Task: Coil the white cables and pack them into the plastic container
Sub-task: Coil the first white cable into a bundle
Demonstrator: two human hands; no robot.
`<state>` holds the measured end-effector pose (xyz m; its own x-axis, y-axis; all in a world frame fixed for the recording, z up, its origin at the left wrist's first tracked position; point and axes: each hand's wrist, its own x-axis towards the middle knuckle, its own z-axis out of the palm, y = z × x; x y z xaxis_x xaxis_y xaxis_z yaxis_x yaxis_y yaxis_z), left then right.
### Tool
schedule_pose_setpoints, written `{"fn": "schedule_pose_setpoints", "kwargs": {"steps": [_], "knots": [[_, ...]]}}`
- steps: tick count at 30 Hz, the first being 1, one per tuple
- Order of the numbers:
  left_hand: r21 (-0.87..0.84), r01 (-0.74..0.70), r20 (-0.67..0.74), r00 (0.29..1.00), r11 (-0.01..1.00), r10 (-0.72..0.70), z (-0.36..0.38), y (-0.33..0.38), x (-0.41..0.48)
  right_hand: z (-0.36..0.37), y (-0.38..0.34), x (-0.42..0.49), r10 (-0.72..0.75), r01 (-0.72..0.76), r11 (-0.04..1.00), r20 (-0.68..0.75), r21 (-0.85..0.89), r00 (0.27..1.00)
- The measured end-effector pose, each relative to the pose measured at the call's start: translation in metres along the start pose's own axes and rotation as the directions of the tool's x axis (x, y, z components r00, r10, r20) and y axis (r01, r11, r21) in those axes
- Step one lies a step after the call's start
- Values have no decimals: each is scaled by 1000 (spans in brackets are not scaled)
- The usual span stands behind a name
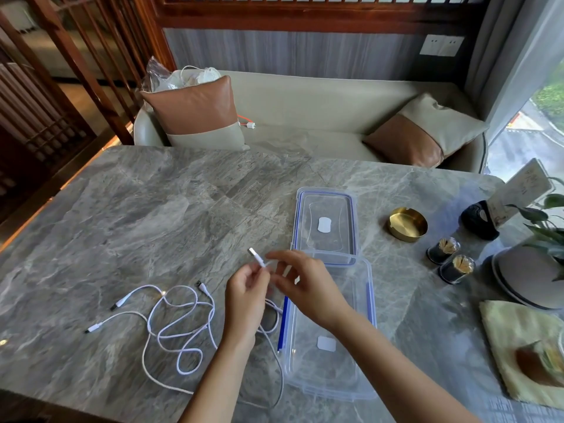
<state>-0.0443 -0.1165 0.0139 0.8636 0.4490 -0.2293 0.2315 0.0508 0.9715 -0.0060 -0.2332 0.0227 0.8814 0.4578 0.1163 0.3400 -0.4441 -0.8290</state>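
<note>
Loose white cables (180, 325) lie tangled on the marble table (152, 215), left of my arms. My left hand (247, 297) pinches one cable just below its USB plug (255, 257), which sticks up and away. My right hand (305, 282) hovers right beside it, fingers bent near the same cable; whether it grips is unclear. The clear plastic container (329, 361) with blue clips stands open below my right forearm. Its clear lid (325, 224) lies flat just beyond it.
A brass ashtray (408, 224), two toothpick jars (450, 259), a black card holder (479, 219), a plant on a grey plate (531, 276) and a yellow cloth (518, 346) crowd the right side. A sofa with cushions (201, 114) stands behind the table.
</note>
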Motion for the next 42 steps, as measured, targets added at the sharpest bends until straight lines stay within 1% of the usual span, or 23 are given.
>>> {"fn": "schedule_pose_setpoints", "kwargs": {"steps": [1,3,6,8,11,13,16,18,20,22,24,27,29,30,31,32,34,35,36,37,39,41,42], "knots": [[-32,26,-12,1000,999,-26,-1,1,0,-1,0,0,24,-24,999,-20,28,1000],[-72,64,4,998,995,-64,-5,3,1,-4,0,3,124,-109,974,-66,198,990],[-51,74,97,993,996,-69,-11,7,2,-14,2,6,249,-239,874,32,424,968],[-60,60,134,990,996,-52,-13,9,3,-17,2,6,256,-272,825,100,496,961],[-27,47,186,982,999,-41,-13,10,3,-17,2,6,277,-286,752,109,594,955],[10,70,234,970,997,-71,-16,9,4,-17,2,6,290,-295,709,116,641,950],[69,127,339,930,989,-144,-25,12,7,-18,0,6,315,-307,692,109,653,943],[87,133,386,909,987,-157,-30,15,10,-18,0,7,350,-314,669,87,674,933],[46,120,349,928,992,-128,-32,17,13,-19,-1,7,392,-304,605,57,736,918],[-50,105,246,965,993,-90,-30,18,14,-23,-3,7,413,-323,576,74,750,908],[-170,80,145,988,982,-56,-26,18,14,-22,-8,4,388,-426,621,214,658,897],[-245,42,71,997,969,-25,-20,20,14,-5,-18,-6,316,-539,711,479,452,819],[-239,22,62,998,971,-7,-16,21,11,9,-22,-13,331,-590,670,529,452,781],[-222,7,60,998,975,6,-15,20,10,15,-24,-15,366,-617,607,513,501,777],[-195,-10,55,998,981,21,-15,20,9,21,-27,-18,412,-642,509,493,573,766],[-159,-32,50,998,987,41,-16,20,8,26,-31,-20,458,-660,367,490,656,742],[-93,-91,41,995,991,95,-19,21,7,36,-39,-22,521,-626,-36,549,779,653],[-69,-120,40,992,990,123,-20,21,6,39,-44,-23,532,-559,-239,589,794,608],[-43,-146,40,988,988,148,-22,22,5,42,-48,-23,534,-475,-392,615,788,580],[-14,-167,42,985,986,168,-23,22,3,42,-52,-22,536,-398,-486,625,778,568],[31,-196,47,980,980,194,-24,23,-1,41,-59,-20,553,-288,-565,614,773,564],[55,-212,56,976,976,209,-25,24,-6,40,-62,-17,597,-223,-569,584,792,551],[71,-228,56,973,971,224,-27,24,-7,40,-63,-16,631,-201,-542,553,816,544]]}}
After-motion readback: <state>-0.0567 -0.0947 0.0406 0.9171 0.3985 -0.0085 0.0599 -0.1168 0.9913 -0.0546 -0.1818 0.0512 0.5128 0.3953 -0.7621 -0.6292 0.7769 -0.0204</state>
